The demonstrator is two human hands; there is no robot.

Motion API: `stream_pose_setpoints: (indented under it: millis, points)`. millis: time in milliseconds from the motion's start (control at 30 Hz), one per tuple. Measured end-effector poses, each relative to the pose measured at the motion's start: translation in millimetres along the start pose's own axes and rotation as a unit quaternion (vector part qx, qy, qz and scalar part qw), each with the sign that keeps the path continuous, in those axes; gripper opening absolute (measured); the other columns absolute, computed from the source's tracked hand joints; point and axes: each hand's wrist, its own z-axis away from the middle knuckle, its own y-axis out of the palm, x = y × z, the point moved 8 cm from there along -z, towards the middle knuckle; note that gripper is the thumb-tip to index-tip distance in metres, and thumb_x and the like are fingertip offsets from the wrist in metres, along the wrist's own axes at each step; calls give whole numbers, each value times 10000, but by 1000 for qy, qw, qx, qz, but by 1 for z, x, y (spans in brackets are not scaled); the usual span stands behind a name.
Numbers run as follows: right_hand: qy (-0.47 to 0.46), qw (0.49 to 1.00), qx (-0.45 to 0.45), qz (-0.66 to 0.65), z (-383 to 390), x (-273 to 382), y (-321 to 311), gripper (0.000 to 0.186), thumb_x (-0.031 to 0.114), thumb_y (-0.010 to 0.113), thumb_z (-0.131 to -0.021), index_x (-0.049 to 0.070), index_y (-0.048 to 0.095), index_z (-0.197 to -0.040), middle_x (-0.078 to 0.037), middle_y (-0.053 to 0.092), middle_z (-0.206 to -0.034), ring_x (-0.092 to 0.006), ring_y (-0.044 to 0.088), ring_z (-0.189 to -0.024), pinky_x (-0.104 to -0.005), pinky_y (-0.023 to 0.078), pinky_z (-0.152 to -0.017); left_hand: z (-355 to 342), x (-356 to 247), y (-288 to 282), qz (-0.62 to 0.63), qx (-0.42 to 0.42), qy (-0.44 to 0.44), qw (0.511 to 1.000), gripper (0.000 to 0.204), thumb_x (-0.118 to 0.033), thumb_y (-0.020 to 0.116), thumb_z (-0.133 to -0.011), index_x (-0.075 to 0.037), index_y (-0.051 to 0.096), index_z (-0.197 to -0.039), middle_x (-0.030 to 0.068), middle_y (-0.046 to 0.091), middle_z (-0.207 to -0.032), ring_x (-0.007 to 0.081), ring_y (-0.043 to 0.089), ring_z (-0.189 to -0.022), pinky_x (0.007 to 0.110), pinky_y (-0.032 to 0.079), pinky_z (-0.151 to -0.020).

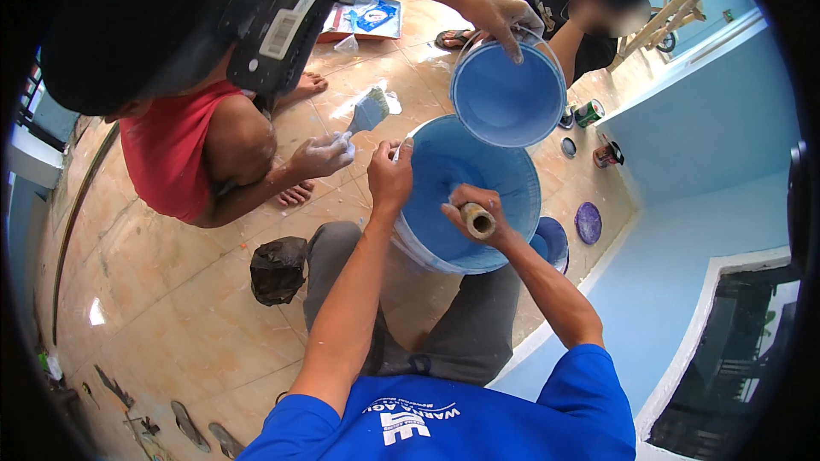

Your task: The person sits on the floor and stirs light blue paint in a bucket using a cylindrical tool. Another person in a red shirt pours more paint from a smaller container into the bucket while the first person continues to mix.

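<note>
My left hand (391,175) is closed on the rim of a large bucket (431,243) holding blue paint. My right hand (477,213) grips a wooden stick (479,222), its lower end hidden in the bucket. A co-worker's upper hand (504,19) holds a smaller blue-stained bucket (507,98) tilted just above the large one. That person's lower hand (325,154) holds a paint-covered flat tool (369,109) left of my hands.
The co-worker in red shorts (171,154) squats at left; another person (589,51) sits behind. A black bag (278,271), paint cans (589,113), a purple lid (588,223), tray (367,21) and sandals (188,427) lie around. A blue wall (709,145) bounds the right.
</note>
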Motion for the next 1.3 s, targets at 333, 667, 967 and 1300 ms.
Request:
stream_pose_setpoints:
  millis: [333, 667, 967, 1300]
  points:
    - [264, 916, -102, -285, 71, 0, -23, 218, 46, 754, -925, 93, 571, -816, -9, 614, -809, -95, 559, -757, -276, 454, -678, 0, 2, 1, -4, 20, -31, 999, 535, -473, 652, -993, 41, 697, -1135, 195, 740, -1018, 292, 702, -964, 401, 534, -858]
    - [108, 992, 2, -69, 32, 12, 4, 136, 24, 791, -880, 45, 659, -860, -32, 664, -823, -134, 642, -805, -313, 509, -747, -1, 3, 3, 4, 31, -23, 999, 513, -456, 647, -1001, 39, 704, -1124, 182, 740, -1006, 267, 694, -942, 385, 531, -850]
    - [291, 937, -58, -187, 78, -4, -23, 166, 66, 797, -893, 72, 639, -844, 0, 640, -837, -99, 594, -785, -286, 475, -687, -1, 1, 1, 2, 31, -29, 999, 515, -478, 652, -990, 19, 706, -1115, 181, 740, -1013, 263, 693, -952, 386, 526, -855]
    - [115, 984, -53, -127, 30, -10, 4, 181, 39, 798, -885, 49, 620, -848, -21, 639, -830, -102, 589, -780, -295, 471, -678, -3, 2, 2, 7, 40, -33, 999, 512, -472, 649, -990, 24, 699, -1107, 187, 740, -1001, 269, 697, -938, 391, 530, -847]
